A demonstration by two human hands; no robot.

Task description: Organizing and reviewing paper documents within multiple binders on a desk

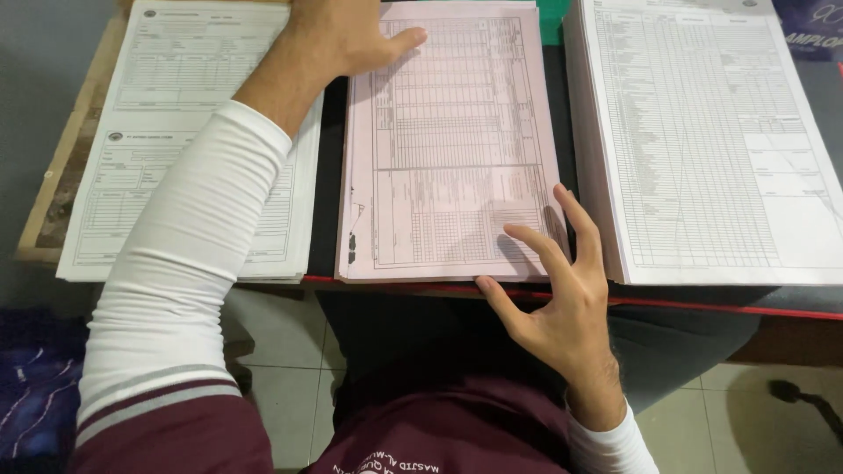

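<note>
Three stacks of printed forms lie side by side on a dark table (327,184). My left hand (338,35) rests flat near the top left of the middle pink stack (448,149), thumb spread onto the pink sheet. At the pink stack's lower right corner my right hand (562,294) has its fingers apart, fingertips touching the top sheet, holding nothing. A white stack (176,123) lies under my left forearm, which wears a white sleeve. A thicker white stack (702,140) sits to the right.
The table's front edge has a red trim (702,305). A wooden board (61,167) shows under the left stack. Below are a tiled floor (281,360), my maroon shirt, and dark blue cloth (31,386) at lower left.
</note>
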